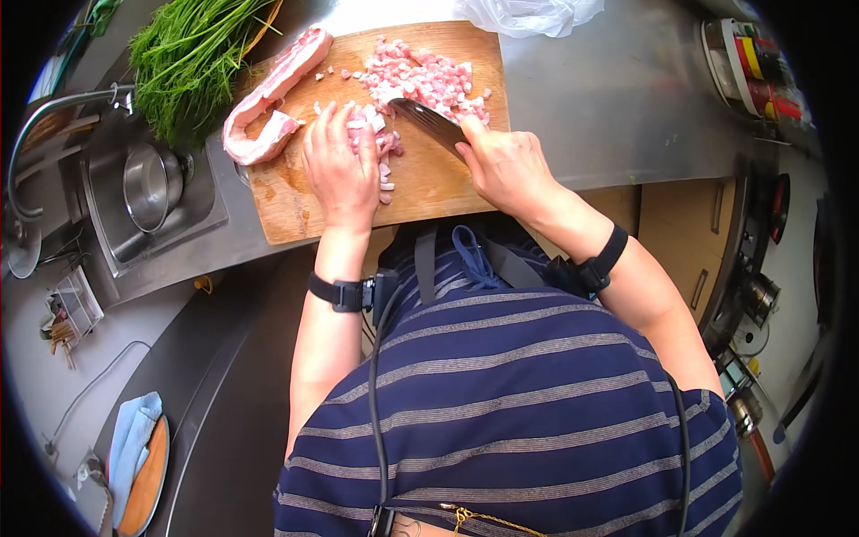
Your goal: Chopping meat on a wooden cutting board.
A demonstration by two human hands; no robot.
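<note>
My right hand (507,164) grips a kitchen knife (429,122) with a dark blade, its tip towards the chopped meat. Under the spread fingers of my left hand (342,164) lie cut strips of raw meat (388,144), partly covered by that hand. Beyond the knife, a heap of diced pink and white meat (419,74) spreads over the far part of the wooden cutting board (429,191). A long uncut strip of raw fatty meat (268,107), possibly pork belly, curves along the board's left edge, left of my left hand.
A bunch of feathery green herbs (194,64) lies at the far left, beside a sink (194,221) holding a metal bowl (151,188). Behind the board is a clear plastic bag (530,15). A rack of containers (745,70) stands on the steel counter (604,121) at right.
</note>
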